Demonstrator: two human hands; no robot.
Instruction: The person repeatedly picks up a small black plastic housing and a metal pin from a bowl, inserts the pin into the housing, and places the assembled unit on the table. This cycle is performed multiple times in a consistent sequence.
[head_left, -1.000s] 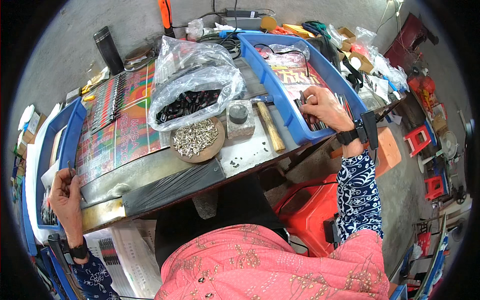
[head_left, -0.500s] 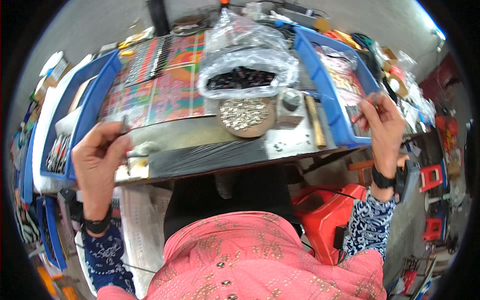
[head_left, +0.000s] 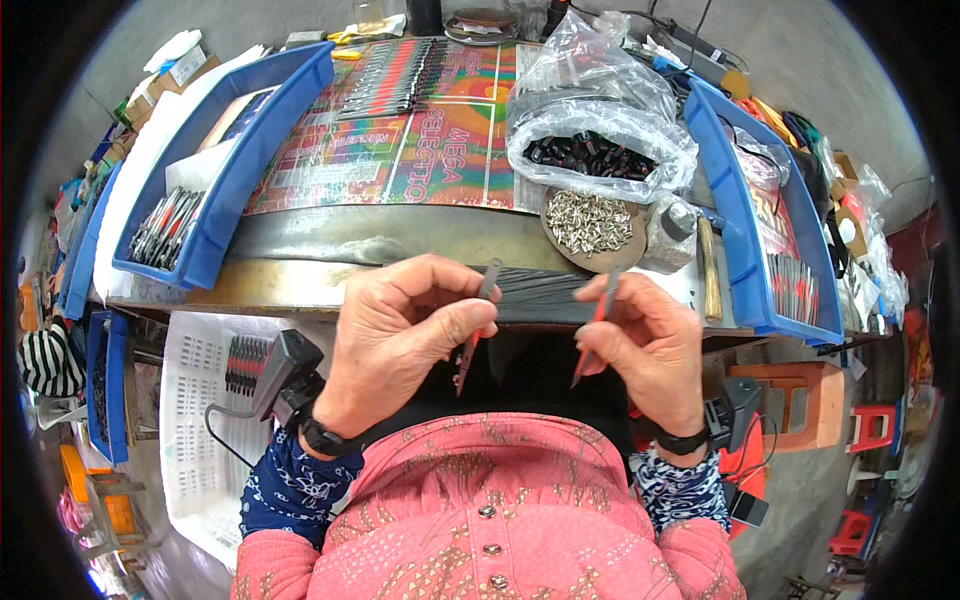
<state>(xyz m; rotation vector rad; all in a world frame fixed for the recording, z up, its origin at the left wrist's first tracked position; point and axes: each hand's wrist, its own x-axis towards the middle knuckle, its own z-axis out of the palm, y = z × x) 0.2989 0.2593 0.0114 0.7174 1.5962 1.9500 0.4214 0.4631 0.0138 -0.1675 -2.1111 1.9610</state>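
Observation:
My left hand (head_left: 395, 335) pinches a slim flat piece with a rounded grey end, a red middle and a dark perforated lower part (head_left: 465, 362). To its right, my right hand (head_left: 645, 340) pinches a slim red and dark piece (head_left: 597, 325) that narrows to a point at the bottom. Both pieces are held upright and apart over the table's front edge, and I cannot tell what tool they belong to. Behind my hands lies a bundle of thin black strips (head_left: 540, 290). A round dish (head_left: 572, 263) of small metal pins or rivets stands beyond my right hand.
A plastic bag (head_left: 530, 165) of small black parts sits behind the dish. Blue trays flank the table, at left (head_left: 215, 240) and right (head_left: 745, 270), with slim red and black pieces inside. A row of similar pieces (head_left: 395, 80) lies at the back. A white basket (head_left: 195, 430) stands below left.
Both hands have come from far apart, near the two blue trays, to the middle in front of me. The view has shifted, so the table appears farther right.

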